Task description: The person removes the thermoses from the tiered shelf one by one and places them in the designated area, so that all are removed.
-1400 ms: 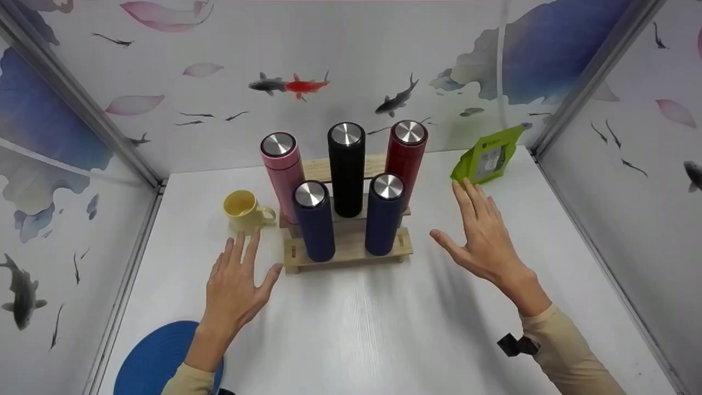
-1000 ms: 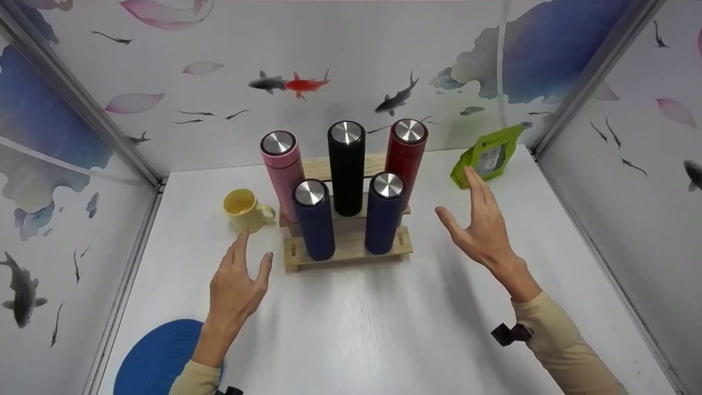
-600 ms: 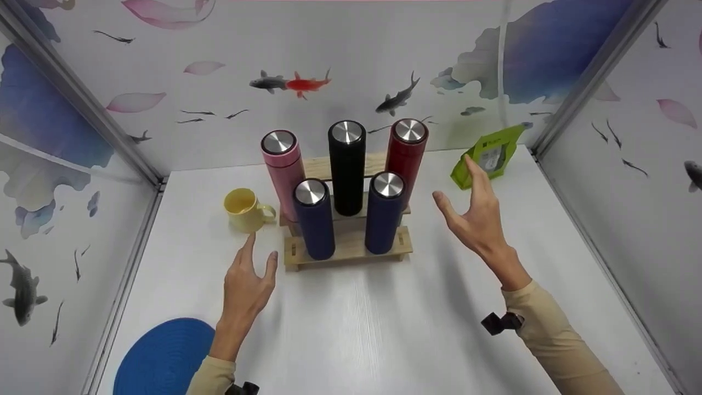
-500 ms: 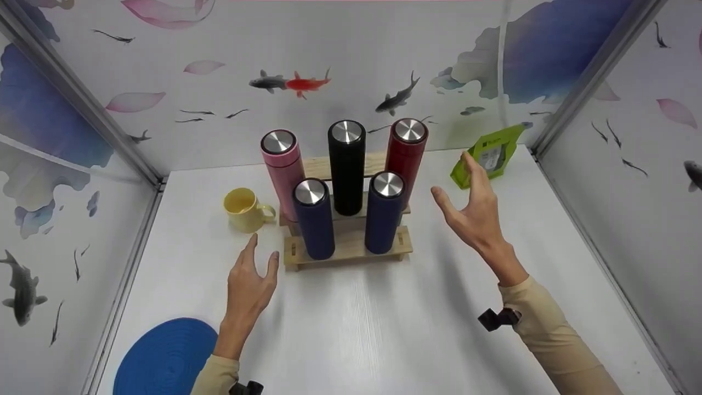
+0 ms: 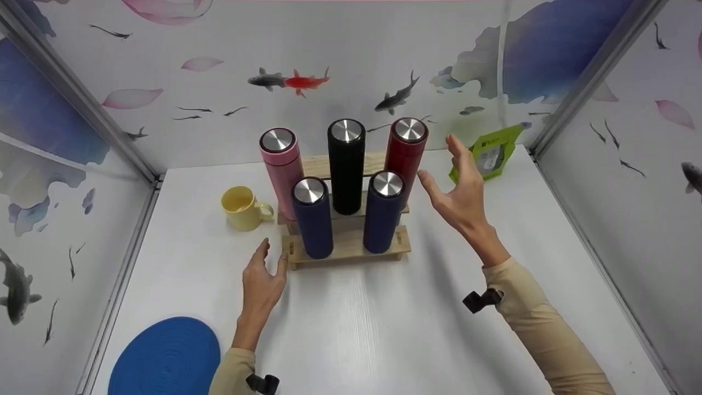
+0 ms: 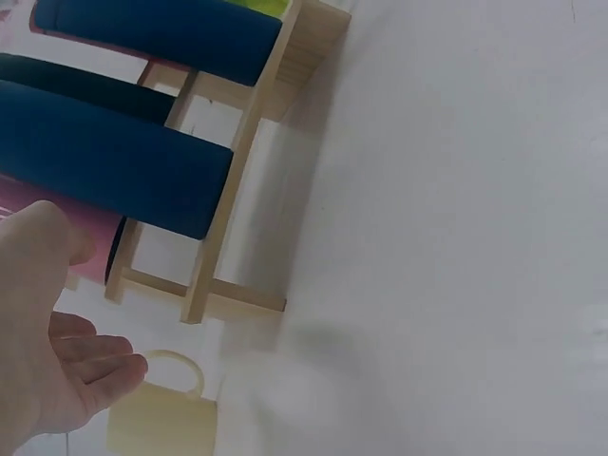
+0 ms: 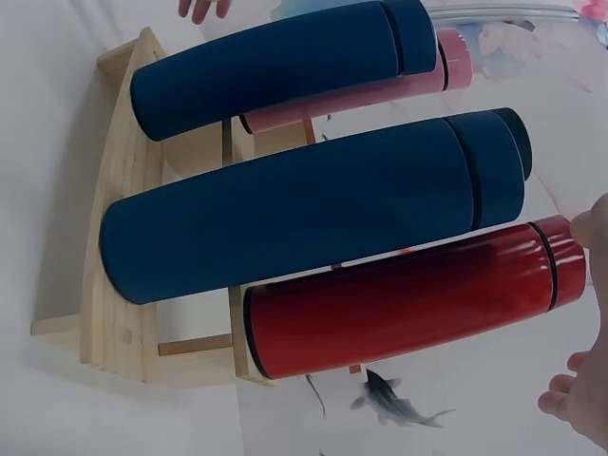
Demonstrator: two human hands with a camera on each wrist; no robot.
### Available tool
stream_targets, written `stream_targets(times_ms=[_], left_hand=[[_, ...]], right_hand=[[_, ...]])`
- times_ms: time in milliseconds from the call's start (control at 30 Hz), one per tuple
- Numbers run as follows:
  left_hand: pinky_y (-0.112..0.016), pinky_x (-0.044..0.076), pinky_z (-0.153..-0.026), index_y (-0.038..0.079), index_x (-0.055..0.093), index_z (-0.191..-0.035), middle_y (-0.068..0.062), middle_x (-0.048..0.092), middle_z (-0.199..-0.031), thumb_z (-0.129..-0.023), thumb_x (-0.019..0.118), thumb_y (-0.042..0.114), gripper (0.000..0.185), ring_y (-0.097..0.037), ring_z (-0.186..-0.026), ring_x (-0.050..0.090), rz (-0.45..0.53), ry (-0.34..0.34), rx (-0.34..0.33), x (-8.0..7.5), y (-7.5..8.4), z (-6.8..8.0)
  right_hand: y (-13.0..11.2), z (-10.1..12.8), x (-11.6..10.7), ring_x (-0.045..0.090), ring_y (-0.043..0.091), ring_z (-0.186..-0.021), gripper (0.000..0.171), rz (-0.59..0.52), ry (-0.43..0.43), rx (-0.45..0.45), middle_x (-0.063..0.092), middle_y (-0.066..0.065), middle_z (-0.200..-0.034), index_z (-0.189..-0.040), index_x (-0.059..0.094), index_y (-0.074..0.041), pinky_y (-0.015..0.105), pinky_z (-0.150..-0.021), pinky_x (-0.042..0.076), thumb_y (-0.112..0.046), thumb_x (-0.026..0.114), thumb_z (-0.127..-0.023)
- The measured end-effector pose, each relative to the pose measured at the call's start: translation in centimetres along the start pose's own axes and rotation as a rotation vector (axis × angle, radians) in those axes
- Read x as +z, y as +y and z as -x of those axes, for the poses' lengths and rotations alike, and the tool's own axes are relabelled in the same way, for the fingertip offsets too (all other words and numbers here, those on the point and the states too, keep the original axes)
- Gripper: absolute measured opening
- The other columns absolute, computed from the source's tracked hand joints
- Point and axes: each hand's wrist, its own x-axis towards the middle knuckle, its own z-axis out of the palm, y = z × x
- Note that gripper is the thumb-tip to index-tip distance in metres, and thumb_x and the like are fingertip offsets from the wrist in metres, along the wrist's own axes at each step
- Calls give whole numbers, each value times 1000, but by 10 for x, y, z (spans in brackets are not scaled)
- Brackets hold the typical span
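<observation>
The right hand (image 5: 459,195) hangs wide open just right of the red flask (image 5: 405,153) on the wooden rack (image 5: 351,249) — not touching. The left hand (image 5: 263,277), fingers relaxed, sits by the rack's near-left corner.

Both hands have closed in on the wooden rack (image 5: 346,249): the left hand (image 5: 263,280) now beside its front corner, the right hand (image 5: 459,192) raised near the red flask (image 5: 405,153), fingers spread.
</observation>
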Motion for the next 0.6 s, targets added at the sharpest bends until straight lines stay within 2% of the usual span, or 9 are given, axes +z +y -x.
stream_targets(times_ms=[200, 400, 600], left_hand=[[-51, 47, -107, -9, 48, -144, -28, 55, -143, -96, 67, 16, 58, -43, -130, 56, -4, 1, 4, 14, -10, 1], [-52, 46, -107, -9, 44, -147, -30, 53, -144, -97, 65, 19, 61, -45, -129, 56, 33, -7, -45, 26, -19, 1], [-52, 48, -105, -9, 42, -148, -31, 53, -143, -99, 64, 27, 64, -46, -128, 57, 55, -13, -77, 39, -20, 2]], right_hand=[[0, -9, 9, 48, 28, -141, 75, -55, 10, 20, 51, 16, -151, -151, 41, 2, 47, -114, 41, -21, 78, -90], [-5, -20, 19, 48, 32, -140, 76, -136, 7, 70, 50, 21, -151, -151, 38, 6, 46, -115, 41, -12, 78, -89], [-30, -28, 17, 46, 40, -140, 75, -199, -16, 114, 47, 30, -150, -149, 36, 11, 52, -116, 38, -7, 75, -89]])
